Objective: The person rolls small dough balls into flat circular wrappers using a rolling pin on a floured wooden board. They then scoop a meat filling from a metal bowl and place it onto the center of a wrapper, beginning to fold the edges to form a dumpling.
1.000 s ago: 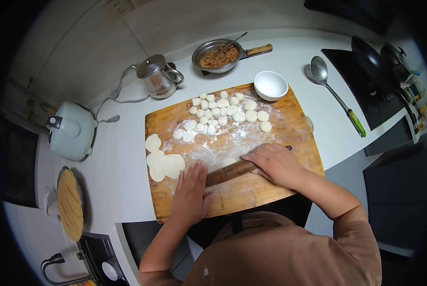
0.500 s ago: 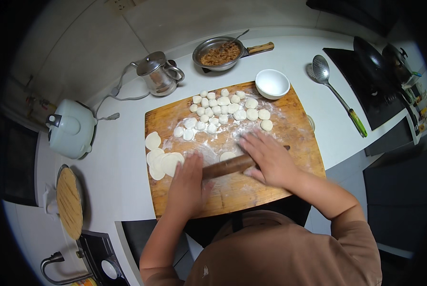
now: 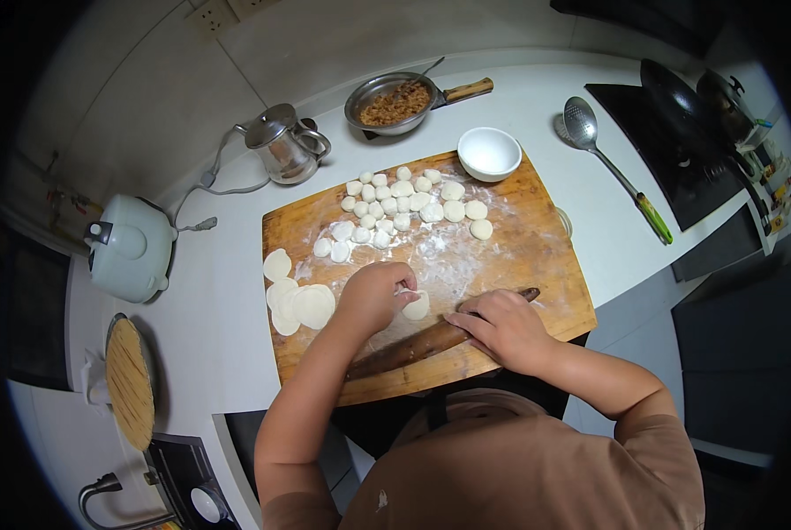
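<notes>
On the floured wooden board (image 3: 537, 252), my left hand (image 3: 376, 297) pinches the edge of a small flattened dough disc (image 3: 417, 307). My right hand (image 3: 507, 332) is closed over the right part of a dark wooden rolling pin (image 3: 410, 347), which lies slantwise along the near side of the board. Thin round dough wrappers (image 3: 314, 306) overlap in a pile at the board's left edge. Farther back sit several small dough pieces (image 3: 402, 189), some round and some pressed flat. Part of the disc's left edge is hidden by my left fingers.
A white bowl (image 3: 490, 154) stands on the board's far right corner. Behind are a pan of brown filling (image 3: 395, 106) and a metal kettle (image 3: 281, 146). A slotted spoon (image 3: 612, 163) lies right, beside a black stove (image 3: 669, 159). At left is a pale green cooker (image 3: 131, 249).
My left hand has left the rolling pin and taken hold of the dough disc's edge. The pin has come nearer to me, with my right hand still on it.
</notes>
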The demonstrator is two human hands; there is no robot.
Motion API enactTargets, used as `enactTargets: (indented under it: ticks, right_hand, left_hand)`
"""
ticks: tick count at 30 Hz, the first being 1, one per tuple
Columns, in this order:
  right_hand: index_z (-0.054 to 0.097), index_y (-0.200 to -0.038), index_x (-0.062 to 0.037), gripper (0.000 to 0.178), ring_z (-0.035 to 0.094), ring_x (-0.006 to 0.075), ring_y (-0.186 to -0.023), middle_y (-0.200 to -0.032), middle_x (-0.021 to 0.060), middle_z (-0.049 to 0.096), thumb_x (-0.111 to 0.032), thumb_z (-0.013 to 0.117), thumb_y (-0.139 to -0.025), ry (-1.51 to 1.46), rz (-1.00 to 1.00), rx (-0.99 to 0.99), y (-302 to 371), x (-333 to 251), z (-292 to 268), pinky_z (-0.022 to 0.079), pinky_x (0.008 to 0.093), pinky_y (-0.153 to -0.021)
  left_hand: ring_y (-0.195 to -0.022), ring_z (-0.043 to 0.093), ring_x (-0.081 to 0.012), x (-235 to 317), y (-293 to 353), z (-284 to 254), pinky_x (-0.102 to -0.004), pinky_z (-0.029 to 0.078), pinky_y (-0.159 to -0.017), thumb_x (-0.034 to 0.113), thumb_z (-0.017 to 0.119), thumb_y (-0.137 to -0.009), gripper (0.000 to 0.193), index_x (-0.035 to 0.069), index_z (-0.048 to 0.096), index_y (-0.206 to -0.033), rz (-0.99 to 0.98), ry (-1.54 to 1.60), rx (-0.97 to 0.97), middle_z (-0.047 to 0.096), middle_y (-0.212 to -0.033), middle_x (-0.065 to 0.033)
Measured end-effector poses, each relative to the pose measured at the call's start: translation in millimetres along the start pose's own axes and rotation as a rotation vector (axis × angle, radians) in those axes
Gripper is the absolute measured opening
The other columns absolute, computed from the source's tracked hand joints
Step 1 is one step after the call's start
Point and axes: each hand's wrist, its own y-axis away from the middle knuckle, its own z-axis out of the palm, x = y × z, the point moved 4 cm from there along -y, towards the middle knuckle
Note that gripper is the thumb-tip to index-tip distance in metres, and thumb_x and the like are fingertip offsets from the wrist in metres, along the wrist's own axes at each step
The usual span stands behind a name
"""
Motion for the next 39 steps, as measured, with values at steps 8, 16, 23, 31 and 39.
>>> enactTargets:
  ticks: [8,16,23,31,39]
  right_hand:
    - [0.062,-0.123,-0.0126,0.039,0.059,0.0254,-0.102,-0.108,0.0059,0.062,-0.017,0.062,-0.084,-0.042,-0.075,-0.021,10,4,-9,0.047,0.0393,-0.087]
    - [0.059,-0.126,-0.01,0.047,0.059,0.0264,-0.104,-0.112,0.0073,0.062,-0.02,0.069,-0.081,-0.021,0.008,-0.103,-3,6,-9,0.047,0.0399,-0.088]
    - [0.051,-0.136,-0.0072,0.058,0.047,0.0352,-0.129,-0.138,0.0148,0.051,-0.035,0.064,-0.087,0.205,0.067,-0.005,-71,31,9,0.04,0.0436,-0.107]
    - [0.048,-0.138,-0.0029,0.065,0.043,0.0373,-0.133,-0.142,0.0189,0.047,-0.034,0.068,-0.084,0.109,0.097,-0.041,-46,16,6,0.035,0.0456,-0.111]
    - [0.058,-0.127,-0.0096,0.049,0.057,0.0285,-0.108,-0.115,0.0085,0.06,-0.017,0.068,-0.08,-0.033,0.006,-0.088,0,-9,5,0.047,0.0423,-0.091]
  left_hand:
    - [-0.103,0.064,-0.0312,4,68,-4,-0.0401,0.051,-0.09,0.001,0.067,-0.081,0.03,0.008,0.068,-0.111,0.203,0.034,0.15,0.069,-0.111,-0.012]
    - [-0.14,0.037,-0.0354,1,132,24,-0.0524,0.027,-0.115,0.023,0.069,-0.085,0.071,0.003,0.038,-0.145,0.089,-0.238,0.062,0.039,-0.151,-0.0173]
    - [-0.146,0.024,-0.0386,-21,80,16,-0.0531,0.02,-0.118,0.025,0.069,-0.085,0.085,-0.003,0.024,-0.151,-0.024,-0.357,0.297,0.025,-0.158,-0.0216]
    - [-0.142,0.035,-0.0359,-7,95,7,-0.0486,0.027,-0.117,0.016,0.061,-0.091,0.06,0.0,0.039,-0.144,0.024,-0.229,0.188,0.037,-0.152,-0.0208]
    - [-0.13,0.048,-0.0329,10,61,4,-0.0414,0.041,-0.107,0.013,0.058,-0.092,0.04,0.004,0.056,-0.13,0.329,-0.091,-0.033,0.048,-0.144,-0.0145]
